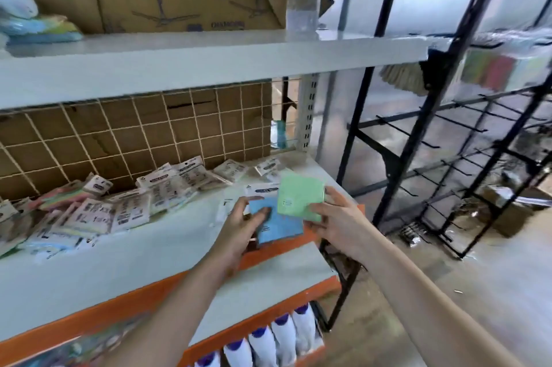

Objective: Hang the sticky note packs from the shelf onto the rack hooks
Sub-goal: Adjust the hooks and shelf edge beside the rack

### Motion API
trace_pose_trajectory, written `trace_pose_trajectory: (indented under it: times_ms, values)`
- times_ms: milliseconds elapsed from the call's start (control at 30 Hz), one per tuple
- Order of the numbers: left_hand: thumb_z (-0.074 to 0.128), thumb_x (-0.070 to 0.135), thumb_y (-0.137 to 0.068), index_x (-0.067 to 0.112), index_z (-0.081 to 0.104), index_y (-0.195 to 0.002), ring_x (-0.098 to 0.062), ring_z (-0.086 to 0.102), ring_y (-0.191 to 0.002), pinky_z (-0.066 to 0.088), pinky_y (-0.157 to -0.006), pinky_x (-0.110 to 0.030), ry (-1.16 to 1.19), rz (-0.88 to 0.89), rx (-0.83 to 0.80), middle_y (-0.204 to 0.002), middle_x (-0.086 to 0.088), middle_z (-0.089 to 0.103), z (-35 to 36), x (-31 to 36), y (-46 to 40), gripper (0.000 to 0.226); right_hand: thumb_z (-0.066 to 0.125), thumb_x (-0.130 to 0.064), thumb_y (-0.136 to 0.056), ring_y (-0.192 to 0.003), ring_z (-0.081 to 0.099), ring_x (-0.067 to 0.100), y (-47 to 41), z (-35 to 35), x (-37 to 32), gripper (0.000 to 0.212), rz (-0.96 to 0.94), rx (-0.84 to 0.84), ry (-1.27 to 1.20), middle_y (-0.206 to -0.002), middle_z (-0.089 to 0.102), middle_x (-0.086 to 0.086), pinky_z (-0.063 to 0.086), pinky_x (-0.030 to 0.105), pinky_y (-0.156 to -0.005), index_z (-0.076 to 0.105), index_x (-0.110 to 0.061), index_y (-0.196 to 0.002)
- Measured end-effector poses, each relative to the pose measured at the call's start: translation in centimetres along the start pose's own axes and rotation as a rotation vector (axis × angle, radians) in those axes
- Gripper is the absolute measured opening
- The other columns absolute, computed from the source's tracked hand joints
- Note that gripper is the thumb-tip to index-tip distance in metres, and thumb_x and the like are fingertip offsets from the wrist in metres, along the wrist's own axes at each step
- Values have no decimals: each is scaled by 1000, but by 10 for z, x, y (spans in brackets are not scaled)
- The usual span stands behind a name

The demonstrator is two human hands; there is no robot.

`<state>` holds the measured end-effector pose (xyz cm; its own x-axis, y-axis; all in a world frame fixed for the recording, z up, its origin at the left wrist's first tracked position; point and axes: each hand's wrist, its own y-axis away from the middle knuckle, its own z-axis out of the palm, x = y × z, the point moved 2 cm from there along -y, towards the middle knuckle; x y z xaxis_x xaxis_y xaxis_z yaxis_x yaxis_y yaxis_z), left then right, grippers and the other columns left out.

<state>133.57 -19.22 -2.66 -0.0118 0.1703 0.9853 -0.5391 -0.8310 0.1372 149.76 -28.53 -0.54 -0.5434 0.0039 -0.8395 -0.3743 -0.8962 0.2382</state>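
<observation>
Over the shelf: left hand gripping blue pack, right hand green pack; rack hooks seemingly mostly bare, heap of packs waiting.

Both bare forearms are extended up and forward from the lower edge of the view, converging toward 12 o'clock. The left hand is held palm-down, fingers curled around a blue pack. At its 2 o'clock, the right hand is pinching a green pack.
</observation>
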Motion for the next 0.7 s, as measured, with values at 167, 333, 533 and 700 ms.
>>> trace_pose_trajectory:
  times_ms: [167, 333, 533, 700]
  values:
    - [62, 30, -88, 30, 54, -102, -13, 71, -69, 51, -48, -26, -63, 46, -223, -82, 5, 73, 104, -4, 15, 17, 51, 7, -91, -78, 68, 20, 57, -86, -35, 38, -139, 101, 345, -104, 64, 15, 50, 28, -52, 50, -20, -117]
    - [68, 28, -79, 27, 53, -109, -19, 71, -85, 56, -58, -31, -99, 116, -398, -96, -1, 71, 199, -6, 33, 33, 54, -23, -97, -71, 59, 13, 103, -155, -63, 6, -260, 383, 578, -92, 61, 7, 45, 25, -51, 49, -22, -94]
    - [68, 20, -83, 26, 53, -113, -23, 67, -100, 55, -85, -47, -109, 182, -535, -109, -3, 68, 281, -6, 31, 34, 61, -18, -93, -58, 62, 3, 145, -215, -112, 14, -394, 494, 560, -75, 67, -3, 45, 17, -49, 56, -16, -80]
    - [66, 31, -76, 31, 55, -108, -13, 71, -85, 56, -63, -25, -30, 189, -641, -95, 7, 73, 337, 7, 9, 34, 59, -11, -93, -78, 67, 17, 153, -257, -149, 16, -468, 463, 442, -101, 71, 9, 52, 31, -61, 58, -24, -103]
